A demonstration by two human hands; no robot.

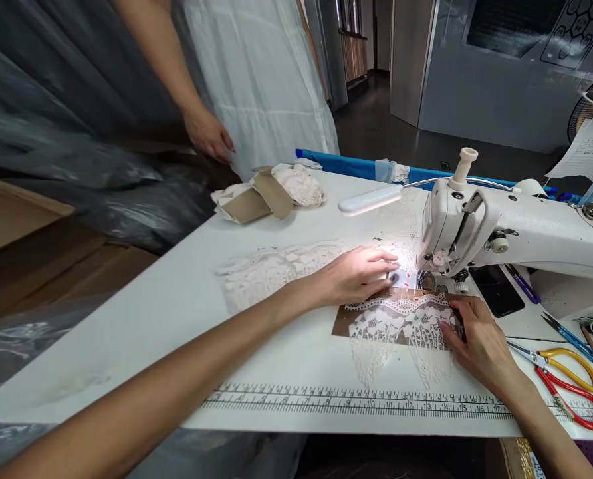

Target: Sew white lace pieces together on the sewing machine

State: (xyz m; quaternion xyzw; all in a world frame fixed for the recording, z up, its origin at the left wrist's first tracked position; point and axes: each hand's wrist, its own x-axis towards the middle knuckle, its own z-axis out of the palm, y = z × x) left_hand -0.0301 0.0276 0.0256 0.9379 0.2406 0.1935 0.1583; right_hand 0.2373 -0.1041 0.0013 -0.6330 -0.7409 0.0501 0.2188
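Observation:
A strip of white fringed lace [399, 322] lies over a brown card [345, 320] in front of the sewing machine [520, 226]. My left hand [359, 274] rests beside the lit needle area, its fingers stretched out and fingertips on the material there. At the right end of the lace, my right hand [478, 336] touches it with thumb and fingers apart. The presser foot [421, 279] stands between my hands, partly hidden. More lace [276, 269] spreads behind my left forearm.
Yellow-and-red-handled scissors [570, 376], blue snips [573, 336] and a phone [496, 291] lie at right. A white lamp arm [371, 199] reaches over the table. Lace bundles with card [271, 193] sit at the back. Another person's hand [209, 136] hangs beyond the table's left edge.

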